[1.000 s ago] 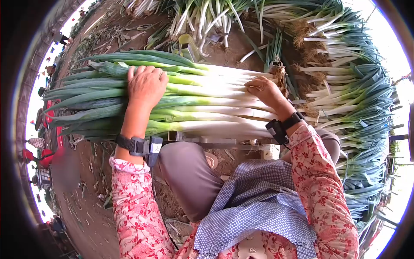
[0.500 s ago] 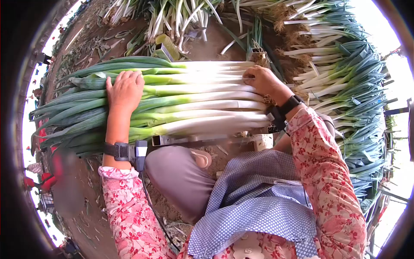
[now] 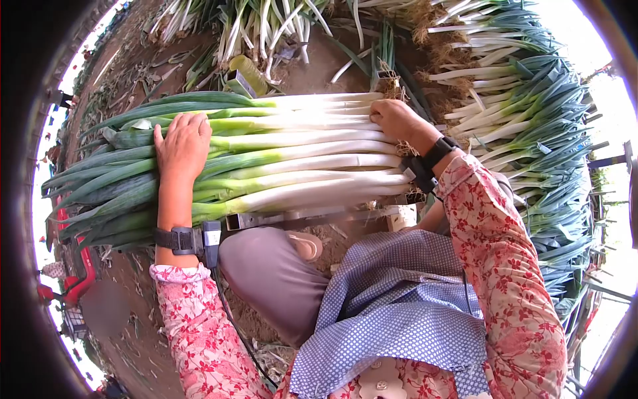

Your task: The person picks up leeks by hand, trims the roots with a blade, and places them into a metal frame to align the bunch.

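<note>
A wide row of leeks (image 3: 299, 146) lies side by side in front of me, green leaves to the left and white stems to the right. My left hand (image 3: 183, 146) rests flat on top where the leaves begin, its fingers stretched and a little apart. At the white root end, my right hand (image 3: 404, 128) has its fingers curled in a pinch around the end of a leek near the far side of the row. Its fingertips are partly hidden. Below the row, part of a metal frame (image 3: 256, 220) shows.
Stacked leeks (image 3: 518, 133) with rooty ends form a long pile on the right. More leeks (image 3: 259, 26) lie at the far side. A yellow-green roll (image 3: 247, 72) sits beyond the row. My knee (image 3: 269, 276) is close to its near edge.
The view has shifted slightly, so the leeks and both hands appear a little farther left. Both hands keep nearly the same places on the leeks.
</note>
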`<state>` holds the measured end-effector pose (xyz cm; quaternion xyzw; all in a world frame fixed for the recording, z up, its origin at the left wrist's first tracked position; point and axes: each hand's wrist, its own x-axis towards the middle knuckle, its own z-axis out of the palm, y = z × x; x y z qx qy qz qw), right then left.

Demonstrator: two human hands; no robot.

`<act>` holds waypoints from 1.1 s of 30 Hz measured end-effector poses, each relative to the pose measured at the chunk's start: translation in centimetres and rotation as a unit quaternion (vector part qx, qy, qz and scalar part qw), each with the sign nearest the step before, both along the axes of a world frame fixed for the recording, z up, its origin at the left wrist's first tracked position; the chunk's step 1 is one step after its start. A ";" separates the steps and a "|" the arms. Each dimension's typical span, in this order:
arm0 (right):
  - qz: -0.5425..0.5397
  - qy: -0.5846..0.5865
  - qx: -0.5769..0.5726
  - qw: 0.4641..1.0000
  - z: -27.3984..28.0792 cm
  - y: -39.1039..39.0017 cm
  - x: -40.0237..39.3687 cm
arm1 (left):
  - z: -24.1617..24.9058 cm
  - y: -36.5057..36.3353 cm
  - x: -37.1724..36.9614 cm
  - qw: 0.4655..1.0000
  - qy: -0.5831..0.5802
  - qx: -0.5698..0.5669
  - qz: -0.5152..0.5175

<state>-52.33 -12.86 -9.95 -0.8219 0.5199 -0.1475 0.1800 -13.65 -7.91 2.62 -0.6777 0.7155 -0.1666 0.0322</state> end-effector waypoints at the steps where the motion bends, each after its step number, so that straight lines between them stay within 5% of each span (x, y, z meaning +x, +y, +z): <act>1: 0.005 0.015 -0.008 1.000 -0.6 -0.1 0.2 | -0.2 0.0 0.0 1.000 -0.002 -0.006 -0.001; 6: -0.026 0.095 -0.061 0.993 -1.1 -0.1 0.6 | -0.3 0.1 0.2 1.000 -0.001 -0.020 -0.005; 9: -0.194 -0.107 0.012 0.975 -0.1 -0.4 -0.1 | -0.4 0.1 0.2 1.000 -0.004 -0.021 -0.011; 12: -0.259 -0.320 0.157 0.898 1.8 0.3 -0.4 | -0.4 0.0 0.3 1.000 -0.001 -0.023 -0.012; 15: -0.106 -0.135 -0.142 0.975 0.3 1.0 -0.6 | -0.3 0.2 0.3 0.999 -0.006 -0.022 -0.022; 19: -0.087 0.128 -0.021 0.988 0.8 3.0 0.0 | -0.3 0.0 0.4 0.999 -0.002 -0.024 -0.026; 23: -0.021 0.255 0.129 0.958 6.1 3.3 -0.3 | -0.4 0.1 0.3 0.999 0.010 -0.034 -0.027; 26: -0.001 0.233 -0.074 0.970 6.7 4.1 0.1 | -0.4 0.1 0.3 0.999 0.010 -0.032 -0.023; 27: 0.031 0.117 -0.176 0.977 5.7 3.8 0.2 | -0.5 0.1 0.3 0.999 0.009 -0.034 -0.022; 30: 0.015 0.190 -0.056 0.980 2.5 2.2 1.4 | -0.4 0.1 0.3 0.999 0.011 -0.031 -0.012; 31: 0.044 0.071 -0.119 0.989 -0.1 2.3 0.5 | -0.2 0.2 0.0 1.000 0.007 -0.016 -0.003; 33: 0.028 0.065 -0.085 0.994 0.2 2.3 0.2 | -0.1 0.2 0.3 1.000 0.007 -0.020 -0.013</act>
